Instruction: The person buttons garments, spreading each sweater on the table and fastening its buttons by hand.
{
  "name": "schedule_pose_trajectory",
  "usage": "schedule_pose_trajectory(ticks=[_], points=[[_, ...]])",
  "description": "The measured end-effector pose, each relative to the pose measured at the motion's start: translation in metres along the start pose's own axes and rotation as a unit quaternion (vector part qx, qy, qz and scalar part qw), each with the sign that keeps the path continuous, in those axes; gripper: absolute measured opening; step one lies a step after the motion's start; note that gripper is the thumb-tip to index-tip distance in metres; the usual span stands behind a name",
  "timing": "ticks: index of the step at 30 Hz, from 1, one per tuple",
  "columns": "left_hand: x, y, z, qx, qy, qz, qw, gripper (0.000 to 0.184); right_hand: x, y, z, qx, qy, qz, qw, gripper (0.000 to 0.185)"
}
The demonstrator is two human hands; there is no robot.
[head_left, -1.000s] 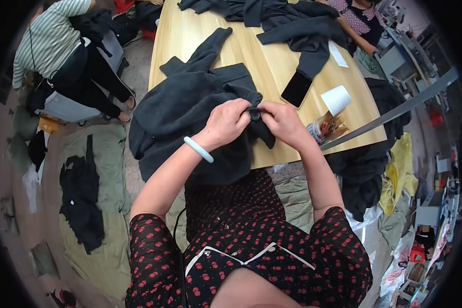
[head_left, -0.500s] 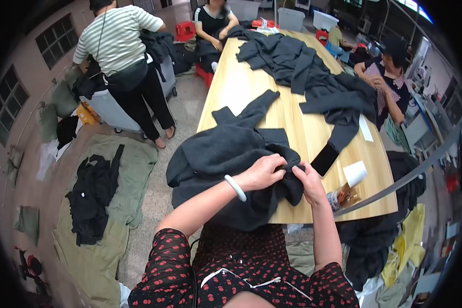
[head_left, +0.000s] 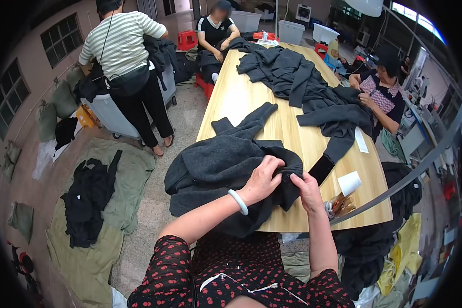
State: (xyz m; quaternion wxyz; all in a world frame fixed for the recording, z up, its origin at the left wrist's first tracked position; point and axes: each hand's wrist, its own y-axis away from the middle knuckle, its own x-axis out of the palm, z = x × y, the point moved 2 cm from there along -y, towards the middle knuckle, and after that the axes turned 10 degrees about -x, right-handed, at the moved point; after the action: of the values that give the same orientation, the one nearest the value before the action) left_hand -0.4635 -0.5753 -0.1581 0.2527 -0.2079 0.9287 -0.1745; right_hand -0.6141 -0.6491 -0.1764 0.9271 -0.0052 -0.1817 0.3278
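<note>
Pinching the dark knit garment (head_left: pixel 215 159) near its ribbed edge, both hands work close together but apart: the left hand (head_left: pixel 264 179) has thumb and fingers closed on the fabric, and the right hand (head_left: pixel 307 190) grips it between thumb and bent fingers. The fingers and folds partly hide the exact points of hold, and any small detail between them is too dark to make out. A pale bracelet (head_left: pixel 238 202) circles the left wrist. The garment lies bunched on the near left part of the wooden counter (head_left: pixel 372 172), one sleeve pointing away, its near side hanging over the edge.

Just beyond the right hand is a black phone (head_left: pixel 321 170), its far end covered by a sleeve. Beside the right forearm stands a jar (head_left: pixel 330 208), partly hidden by the wrist, holding slim brown tools (head_left: pixel 344 203); a white cup (head_left: pixel 349 183) sits close behind, its contents not visible. Farther off lie a white paper strip (head_left: pixel 361 140) and heaped dark garments (head_left: pixel 287 72), whose separate pieces are hard to tell apart.

A co-worker (head_left: pixel 385 102) at the right side holds part of that heap. At left, a wheeled cart (head_left: pixel 110 115) contains dark clothing, largely blocked by a person in stripes (head_left: pixel 120 51).
</note>
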Motion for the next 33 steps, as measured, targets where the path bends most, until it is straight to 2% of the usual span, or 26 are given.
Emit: schedule_pose_trajectory(ticks=[3,7,8,10,11,14,16,17,19,20,22,23,24,25,26,28,30,32,33], points=[[0.000,0.014,0.000,-0.051,-0.011,-0.030,0.998,0.026,0.008,-0.003,0.014,-0.063,0.032,-0.034,0.997,0.022],[-0.014,0.045,0.010,-0.055,0.001,-0.026,0.998,0.017,0.001,-0.016,0.031,-0.135,-0.057,-0.107,0.983,0.030],[-0.021,0.054,0.014,-0.065,-0.010,-0.015,0.998,0.016,-0.001,-0.019,0.038,-0.146,-0.092,-0.129,0.977,0.030],[-0.030,0.074,0.030,-0.099,-0.017,0.021,0.995,0.015,-0.012,-0.022,0.044,-0.122,-0.159,-0.112,0.973,0.026],[-0.034,0.084,0.040,-0.106,-0.015,0.055,0.993,0.015,-0.019,-0.024,0.044,-0.119,-0.192,-0.095,0.970,0.030],[-0.043,0.116,0.064,-0.215,-0.023,0.153,0.964,0.011,-0.030,-0.025,0.039,-0.136,-0.211,-0.138,0.958,0.026],[-0.048,0.122,0.072,-0.274,0.041,0.096,0.956,0.009,-0.027,-0.024,0.036,-0.144,-0.218,-0.152,0.953,0.024],[-0.057,0.115,0.067,-0.229,0.016,0.034,0.973,0.006,-0.026,-0.024,0.035,-0.147,-0.221,-0.157,0.951,0.023],[-0.077,0.092,0.062,-0.245,0.057,-0.094,0.963,0.005,-0.031,-0.025,0.033,-0.149,-0.209,-0.160,0.953,0.021],[-0.086,0.078,0.062,-0.199,0.116,-0.152,0.961,0.005,-0.032,-0.026,0.032,-0.151,-0.203,-0.159,0.954,0.021],[-0.106,0.060,0.053,-0.186,0.162,-0.168,0.955,0.006,-0.027,-0.023,0.030,-0.192,-0.098,-0.167,0.962,0.014],[-0.110,0.054,0.050,-0.173,0.082,-0.148,0.970,0.007,-0.026,-0.025,0.027,-0.213,-0.046,-0.169,0.961,0.011],[-0.113,0.050,0.049,-0.161,0.001,-0.128,0.979,0.008,-0.047,-0.029,0.008,-0.204,0.096,-0.158,0.961,0.013],[-0.114,0.051,0.054,-0.204,-0.074,-0.072,0.974,0.008,-0.054,-0.029,-0.005,-0.174,0.297,-0.141,0.928,0.018],[-0.115,0.054,0.061,-0.224,-0.135,-0.031,0.965,0.010,-0.054,-0.025,-0.010,-0.139,0.485,-0.120,0.855,0.023],[-0.122,0.057,0.048,-0.122,-0.147,-0.025,0.981,0.010,-0.035,-0.007,-0.010,-0.332,0.659,-0.100,0.668,0.035],[-0.143,0.044,-0.021,-0.070,-0.114,-0.034,0.990,0.010,0.003,0.004,0.031,-0.243,0.468,-0.092,0.845,0.036],[-0.172,0.037,-0.093,0.088,-0.148,-0.089,0.981,0.009,0.048,0.027,0.088,-0.268,0.279,-0.121,0.914,0.034],[-0.187,0.036,-0.120,0.203,-0.202,-0.137,0.948,0.011,0.073,0.046,0.117,-0.380,0.291,-0.154,0.865,0.034]])
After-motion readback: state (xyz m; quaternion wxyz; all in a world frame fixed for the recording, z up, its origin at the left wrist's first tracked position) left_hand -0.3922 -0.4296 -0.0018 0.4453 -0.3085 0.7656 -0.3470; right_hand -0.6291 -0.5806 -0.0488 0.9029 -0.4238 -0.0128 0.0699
